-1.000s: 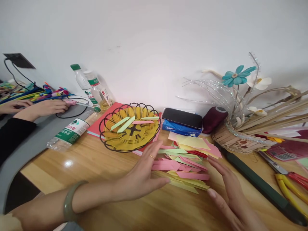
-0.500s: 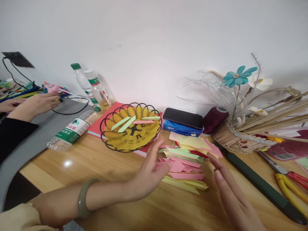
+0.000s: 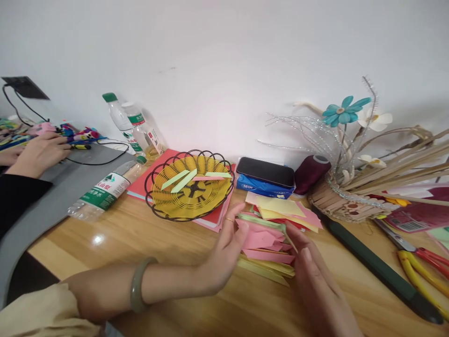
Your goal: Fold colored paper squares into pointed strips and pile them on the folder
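A loose pile of folded paper strips (image 3: pixel 264 238), pink, green and yellow, lies on the wooden table between my hands. My left hand (image 3: pixel 224 252), with a ring and a green bangle on its wrist, rests against the pile's left side, fingers stretched out. Against the right side is my right hand (image 3: pixel 315 267), its fingers straight and apart from any grip. Just behind the strips sit flat sheets of coloured paper (image 3: pixel 284 208). To the left, a yellow woven basket (image 3: pixel 164 206) with a black looped rim holds several green and pink strips.
A phone (image 3: pixel 266 171) lies on a blue tissue pack (image 3: pixel 263 186), beside a maroon thread spool (image 3: pixel 312 173). Right are a dried-flower basket (image 3: pixel 351 208), a dark green bar (image 3: pixel 382 271) and scissors (image 3: pixel 417 262). Left are plastic bottles (image 3: pixel 105 189) and another person's hand (image 3: pixel 42 152).
My right hand has moved left to the pile, and my left hand has shifted slightly right. The strips are squeezed closer together. The other person's hand has moved left.
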`<state>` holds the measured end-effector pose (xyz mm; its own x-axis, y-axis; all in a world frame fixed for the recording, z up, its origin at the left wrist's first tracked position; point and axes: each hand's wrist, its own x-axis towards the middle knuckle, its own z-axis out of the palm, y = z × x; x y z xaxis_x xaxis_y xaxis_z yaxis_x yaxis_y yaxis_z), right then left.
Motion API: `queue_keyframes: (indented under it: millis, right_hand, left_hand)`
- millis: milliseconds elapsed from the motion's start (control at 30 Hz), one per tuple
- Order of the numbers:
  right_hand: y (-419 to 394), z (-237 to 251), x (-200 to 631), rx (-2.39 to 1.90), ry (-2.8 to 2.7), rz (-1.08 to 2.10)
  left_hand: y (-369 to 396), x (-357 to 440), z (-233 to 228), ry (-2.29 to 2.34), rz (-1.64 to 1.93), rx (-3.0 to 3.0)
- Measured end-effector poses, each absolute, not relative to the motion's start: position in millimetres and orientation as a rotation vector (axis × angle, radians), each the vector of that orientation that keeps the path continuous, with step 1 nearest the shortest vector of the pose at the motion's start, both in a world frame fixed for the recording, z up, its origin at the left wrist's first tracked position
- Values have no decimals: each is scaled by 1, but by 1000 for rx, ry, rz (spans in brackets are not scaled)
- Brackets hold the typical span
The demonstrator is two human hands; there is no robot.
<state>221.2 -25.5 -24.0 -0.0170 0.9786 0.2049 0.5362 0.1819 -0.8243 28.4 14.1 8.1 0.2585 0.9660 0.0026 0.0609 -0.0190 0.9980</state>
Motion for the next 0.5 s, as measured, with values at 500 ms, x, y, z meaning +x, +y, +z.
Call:
queue_keyframes:
  millis: [500]
  right_hand:
    - [6, 21, 211, -1245, -2299, 261]
  left_hand:
    - [21, 5, 22, 934, 893, 2211]
